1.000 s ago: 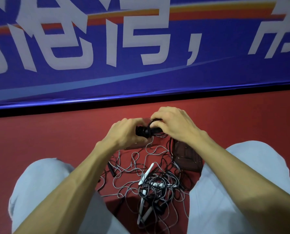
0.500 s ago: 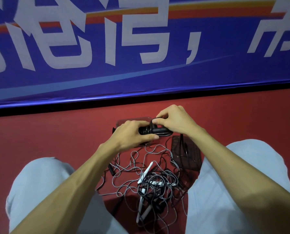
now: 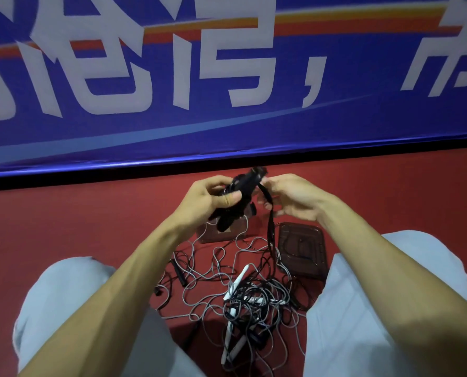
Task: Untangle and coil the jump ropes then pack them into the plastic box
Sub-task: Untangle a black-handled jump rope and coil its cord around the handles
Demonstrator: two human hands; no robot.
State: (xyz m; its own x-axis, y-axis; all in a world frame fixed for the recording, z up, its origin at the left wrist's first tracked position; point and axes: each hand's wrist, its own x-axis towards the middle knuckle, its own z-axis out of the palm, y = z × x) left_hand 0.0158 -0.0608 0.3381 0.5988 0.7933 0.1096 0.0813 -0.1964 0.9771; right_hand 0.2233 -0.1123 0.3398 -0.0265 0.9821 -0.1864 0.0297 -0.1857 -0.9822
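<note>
Black jump rope handles (image 3: 244,194) gripped in left hand (image 3: 205,202).

Both hands have come up off the floor and a little apart. The left hand (image 3: 210,200) now grips the black handles (image 3: 239,197) tilted steeply, their far end pointing up toward the banner, where a moment ago they lay level. The right hand (image 3: 295,198) has opened its fingers, and a black rope (image 3: 271,229) now hangs taut from it down to the tangle (image 3: 243,300).
</note>
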